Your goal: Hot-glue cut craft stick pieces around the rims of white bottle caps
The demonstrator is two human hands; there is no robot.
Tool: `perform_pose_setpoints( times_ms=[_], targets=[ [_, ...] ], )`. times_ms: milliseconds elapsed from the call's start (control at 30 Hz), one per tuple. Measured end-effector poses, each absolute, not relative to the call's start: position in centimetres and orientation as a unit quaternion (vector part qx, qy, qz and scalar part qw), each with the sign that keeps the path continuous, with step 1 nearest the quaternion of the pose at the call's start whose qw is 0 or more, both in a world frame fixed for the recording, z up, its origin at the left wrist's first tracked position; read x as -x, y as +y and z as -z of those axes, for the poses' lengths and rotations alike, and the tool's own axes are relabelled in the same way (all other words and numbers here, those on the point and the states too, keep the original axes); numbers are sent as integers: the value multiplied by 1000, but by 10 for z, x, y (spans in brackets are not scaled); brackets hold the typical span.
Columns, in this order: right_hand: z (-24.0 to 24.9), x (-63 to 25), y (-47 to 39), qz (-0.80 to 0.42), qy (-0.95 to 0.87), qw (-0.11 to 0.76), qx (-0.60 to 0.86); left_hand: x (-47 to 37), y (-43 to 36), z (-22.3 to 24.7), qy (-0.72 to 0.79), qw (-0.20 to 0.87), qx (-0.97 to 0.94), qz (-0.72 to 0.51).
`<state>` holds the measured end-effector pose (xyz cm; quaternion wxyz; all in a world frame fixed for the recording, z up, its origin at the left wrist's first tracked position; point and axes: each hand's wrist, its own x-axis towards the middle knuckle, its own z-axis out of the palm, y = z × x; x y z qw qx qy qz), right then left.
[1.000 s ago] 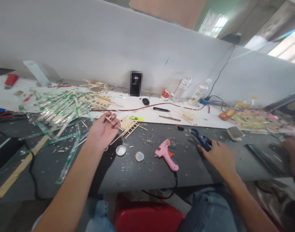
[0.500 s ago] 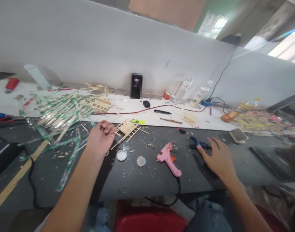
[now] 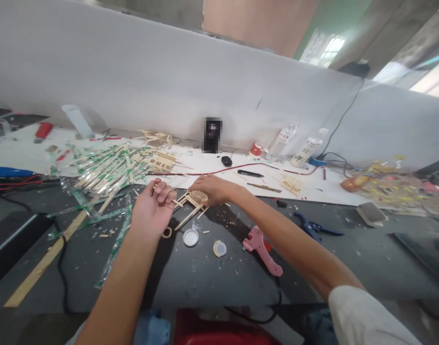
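My left hand [image 3: 155,207] is raised at the left end of a small model of thin wooden sticks [image 3: 190,205], its fingers curled in. Whatever it pinches is too small to make out. Over the far right part of that model, my right hand [image 3: 213,189] bends its fingers down and hides some of it. What lies under those fingertips cannot be seen. A small wooden ring [image 3: 167,233] lies below my left hand. Nearby are a white round lid [image 3: 190,237] and a smaller cap [image 3: 220,248]. The pink glue gun [image 3: 261,250] lies partly beneath my right forearm.
Blue-handled pliers [image 3: 315,226] lie to the right. At the left is a pile of sticks in plastic wrappers [image 3: 104,172]. Further back stand a paper cup [image 3: 256,151] and two bottles, near a black pen [image 3: 250,173]. A black cable runs off the front edge.
My right hand has left the pliers and swung left to the stick model, covering the yellow-green marker there. The left hand stays curled beside the model. The view has shifted slightly.
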<state>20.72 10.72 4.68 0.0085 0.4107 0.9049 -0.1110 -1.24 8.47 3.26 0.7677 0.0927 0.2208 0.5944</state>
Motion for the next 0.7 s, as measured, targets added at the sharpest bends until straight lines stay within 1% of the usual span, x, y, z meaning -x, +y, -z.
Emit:
perform_pose_setpoints(
  times_ms=[133, 233, 367, 467, 600, 700],
  targets=[
    [-66, -229, 117, 125, 895, -17, -429, 22, 90, -35, 209, 757, -97, -612],
    [-74, -248, 134, 105, 862, -42, -495, 27, 92, -35, 206, 749, -97, -622],
    [-66, -256, 169, 67, 807, -57, -584, 25, 92, -35, 207, 745, -99, -627],
    [-61, -245, 177, 65, 793, -80, -600, 21, 90, -36, 211, 742, -102, -628],
    [-66, -207, 139, 80, 802, -154, -572, 17, 91, -36, 221, 738, -104, -629],
    [-71, -172, 88, 144, 833, -174, -506, 16, 91, -35, 235, 733, -103, -630]
  ],
)
